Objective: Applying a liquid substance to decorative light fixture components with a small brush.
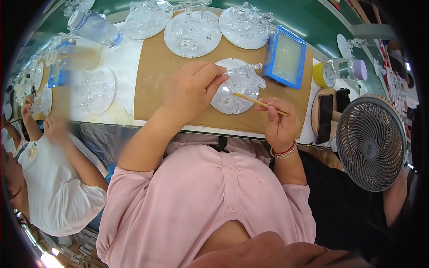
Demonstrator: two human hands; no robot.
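Note:
My right hand point(282, 123) pinches a thin wooden stick point(257, 102), its tip pointing left over a white round plate point(232, 105). Clear plastic parts point(250, 77) with branching shapes lie on this plate. At the plate's upper left, my left hand point(192, 87) is closed, thumb and forefinger together. Whatever sits between those fingertips is too small or hidden to make out. The plate rests on a sheet of brown cardboard point(154, 89).
Several more white plates point(192, 38) bearing clear parts stand along the far side. A blue tray point(284, 58) is right of my plate. Farther right are a yellow roll point(324, 75) and a grey fan point(371, 143). A clear bottle point(96, 29) stands far left; co-workers sit at the left.

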